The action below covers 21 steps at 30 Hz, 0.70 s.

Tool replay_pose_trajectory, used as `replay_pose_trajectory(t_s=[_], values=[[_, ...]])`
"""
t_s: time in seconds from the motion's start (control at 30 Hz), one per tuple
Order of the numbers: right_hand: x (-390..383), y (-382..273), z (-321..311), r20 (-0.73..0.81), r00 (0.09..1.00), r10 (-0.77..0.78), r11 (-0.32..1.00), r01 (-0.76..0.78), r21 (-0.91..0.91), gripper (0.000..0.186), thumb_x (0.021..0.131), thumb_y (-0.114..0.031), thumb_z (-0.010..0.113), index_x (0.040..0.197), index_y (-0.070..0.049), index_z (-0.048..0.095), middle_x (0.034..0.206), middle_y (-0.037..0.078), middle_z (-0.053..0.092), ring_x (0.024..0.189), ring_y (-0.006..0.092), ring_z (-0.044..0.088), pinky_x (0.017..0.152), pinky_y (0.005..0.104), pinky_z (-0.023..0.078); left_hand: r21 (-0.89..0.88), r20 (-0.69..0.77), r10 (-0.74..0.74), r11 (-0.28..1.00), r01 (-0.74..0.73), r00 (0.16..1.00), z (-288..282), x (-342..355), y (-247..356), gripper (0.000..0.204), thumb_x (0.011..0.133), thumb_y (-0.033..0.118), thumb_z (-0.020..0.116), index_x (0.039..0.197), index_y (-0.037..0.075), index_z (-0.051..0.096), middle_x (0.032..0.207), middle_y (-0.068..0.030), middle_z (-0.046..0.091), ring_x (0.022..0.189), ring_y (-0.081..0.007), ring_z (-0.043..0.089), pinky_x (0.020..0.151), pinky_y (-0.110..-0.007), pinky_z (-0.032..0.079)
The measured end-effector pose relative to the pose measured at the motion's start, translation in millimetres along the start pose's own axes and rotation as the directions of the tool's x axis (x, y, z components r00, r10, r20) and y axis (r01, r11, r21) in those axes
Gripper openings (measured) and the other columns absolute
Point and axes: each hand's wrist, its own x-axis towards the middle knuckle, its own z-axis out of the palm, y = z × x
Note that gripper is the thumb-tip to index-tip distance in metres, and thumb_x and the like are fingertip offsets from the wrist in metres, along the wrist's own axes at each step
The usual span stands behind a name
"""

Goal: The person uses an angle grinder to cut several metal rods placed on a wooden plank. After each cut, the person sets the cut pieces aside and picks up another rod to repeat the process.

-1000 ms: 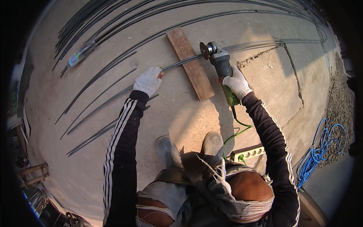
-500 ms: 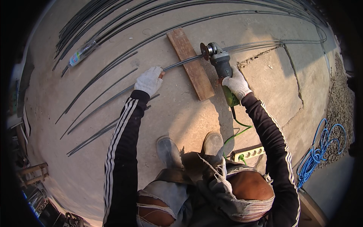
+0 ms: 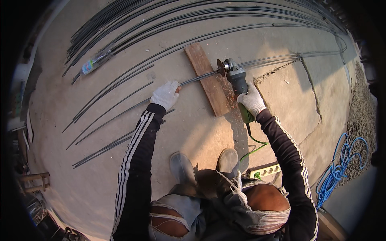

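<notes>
Rods [image 3: 196,80] over cracked concrete floor [image 3: 287,96] — gravel [image 3: 357,120] rightward.

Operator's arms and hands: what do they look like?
Left hand and right hand both wear whitish fabric work gloves. Long dark sleeves reach the wrists, ending in dark cuffs. White stripes run lengthwise down the outer sides: three on the left; the right count is hard to tell.

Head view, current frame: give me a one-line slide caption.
Gloved left hand grips metal rods laid across a wooden plank; right hand holds an angle grinder against them, orange sparks showing.
</notes>
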Motion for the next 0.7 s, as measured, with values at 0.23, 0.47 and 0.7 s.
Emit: replay_pose_trajectory(t_s=[0.23,0.47,0.7], values=[[-1,-4,0,-0.011,0.999,-0.033,0.999,0.033,-0.037,0.053,0.075,-0.019,0.077,0.121,-0.002,0.058,0.099,0.019,0.07,0.091,0.0322,0.07,0.083,0.0406,0.055,-0.016,-0.006,0.016,1.0,-0.016,1.0,0,-1,-1,0.018,0.102,0.028,0.059,0.103,0.01,0.062,0.102,-0.0152,0.068,0.094,-0.0383,0.068,0.077,-0.048,0.055],[-26,21,-10,-0.005,0.999,-0.054,0.992,0.053,-0.111,0.05,0.075,-0.018,0.078,0.118,-0.003,0.057,0.096,0.018,0.071,0.087,0.0331,0.071,0.082,0.0416,0.057,0.028,-0.072,0.041,0.999,-0.039,0.997,10,-2,-6,0.017,0.1,0.027,0.062,0.105,0.011,0.064,0.097,-0.0142,0.068,0.09,-0.0355,0.07,0.076,-0.047,0.057],[-69,49,-9,-0.056,0.998,-0.02,0.949,0.036,0.312,0.049,0.076,-0.01,0.086,0.117,-0.006,0.06,0.096,0.008,0.07,0.084,0.0183,0.067,0.077,0.0344,0.056,0.302,-0.005,0.195,0.935,-0.185,0.981,3,-8,-15,0.047,0.093,0.028,0.069,0.138,0.017,0.062,0.125,-0.0078,0.066,0.111,-0.0292,0.067,0.084,-0.04,0.057]])
